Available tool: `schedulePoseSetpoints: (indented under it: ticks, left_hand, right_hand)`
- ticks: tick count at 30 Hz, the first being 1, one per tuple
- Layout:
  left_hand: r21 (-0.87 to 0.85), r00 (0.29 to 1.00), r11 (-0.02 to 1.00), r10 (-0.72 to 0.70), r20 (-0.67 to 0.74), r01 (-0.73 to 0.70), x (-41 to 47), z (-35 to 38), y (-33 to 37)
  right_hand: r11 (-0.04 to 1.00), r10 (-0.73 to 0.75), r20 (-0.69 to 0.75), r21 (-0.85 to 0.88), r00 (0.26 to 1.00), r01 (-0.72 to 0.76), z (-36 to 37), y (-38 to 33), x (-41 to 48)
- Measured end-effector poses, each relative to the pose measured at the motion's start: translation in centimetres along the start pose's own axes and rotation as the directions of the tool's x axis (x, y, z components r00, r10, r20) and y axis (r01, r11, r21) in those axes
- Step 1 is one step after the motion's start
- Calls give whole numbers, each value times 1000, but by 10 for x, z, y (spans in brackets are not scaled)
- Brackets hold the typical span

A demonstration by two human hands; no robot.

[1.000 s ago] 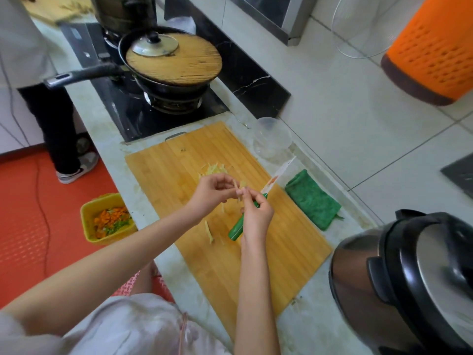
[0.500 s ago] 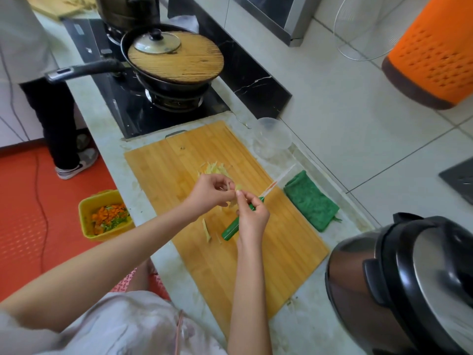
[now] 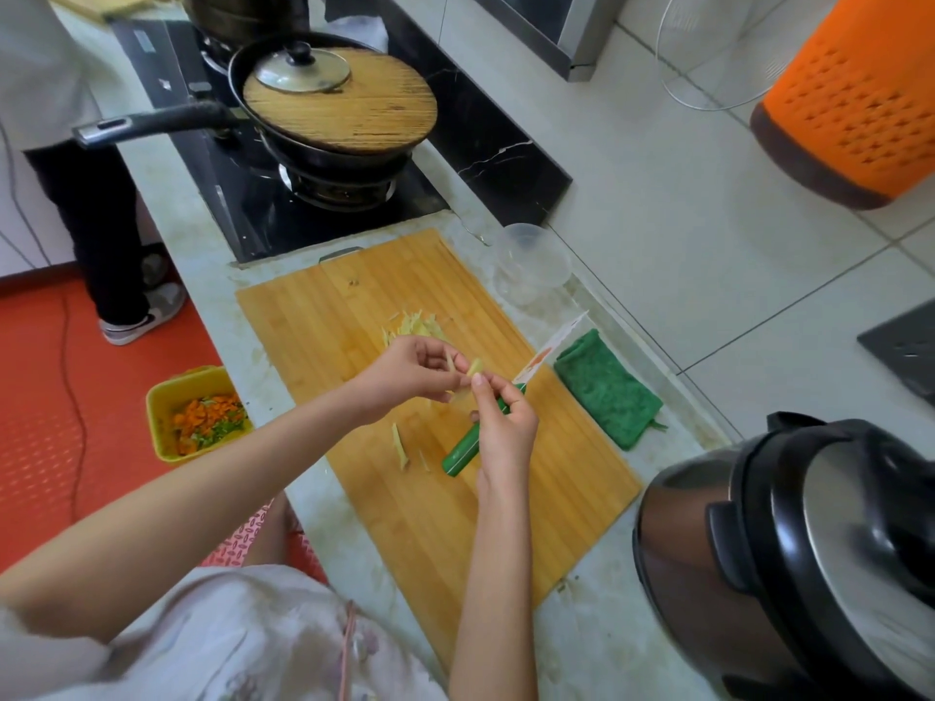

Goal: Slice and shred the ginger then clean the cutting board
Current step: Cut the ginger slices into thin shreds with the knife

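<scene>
Board (image 3: 435, 523): under both hands, dry-looking, ginger bits on it. Cleaning not started, I'd say.
Cloth (image 3: 604, 392): green, folded, on the counter just beyond right hand's knuckle side, off the board. Looks untouched, prob. the wipe for later.
Shred pile (image 3: 412, 323): heaped on the board just past left hand's fingers. Bulk of the shredding looks done.
Knife (image 3: 460, 452): off the board, blade aimed away twd the cloth, not cutting.
Right hand (image 3: 506, 422): fingers curled round the green handle, thumb & forefinger tips up at the ginger bit.
Left hand (image 3: 405, 371): raised over the board, pinching the ginger bit.
Ginger bit (image 3: 474, 367): last small pale piece, held between the two hands' fingertips. Still to slice or shred, my guess.
Slivers (image 3: 399, 440): a few loose, wrist-side of left hand. Need gathering.
Hidden: part of the pile behind left hand; mid-handle inside right fist; can't tell if the bit is peel or flesh.
</scene>
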State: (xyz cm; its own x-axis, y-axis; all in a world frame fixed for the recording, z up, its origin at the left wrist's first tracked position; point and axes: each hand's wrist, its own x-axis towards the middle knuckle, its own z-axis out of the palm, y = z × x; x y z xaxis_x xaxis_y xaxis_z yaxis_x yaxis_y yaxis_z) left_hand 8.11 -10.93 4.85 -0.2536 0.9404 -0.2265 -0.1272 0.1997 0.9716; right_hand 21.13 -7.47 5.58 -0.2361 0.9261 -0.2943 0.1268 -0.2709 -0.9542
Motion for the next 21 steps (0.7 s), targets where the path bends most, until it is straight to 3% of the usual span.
schedulePoseSetpoints:
  ticks: [10, 15, 21]
  left_hand:
    - [-53, 999, 998, 23, 32, -22, 3, -3, 4]
    - [-83, 999, 996, -28, 32, 30, 9, -2, 1]
    - [-248, 998, 968, -34, -49, 21, 9, -1, -3]
  right_hand:
    - [1000, -22, 37, -14, 999, 22, -6, -3, 0]
    - [1000, -10, -10, -11, 1000, 10, -2, 0, 3]
    - [999, -45, -96, 22, 994, 47, -3, 6, 7]
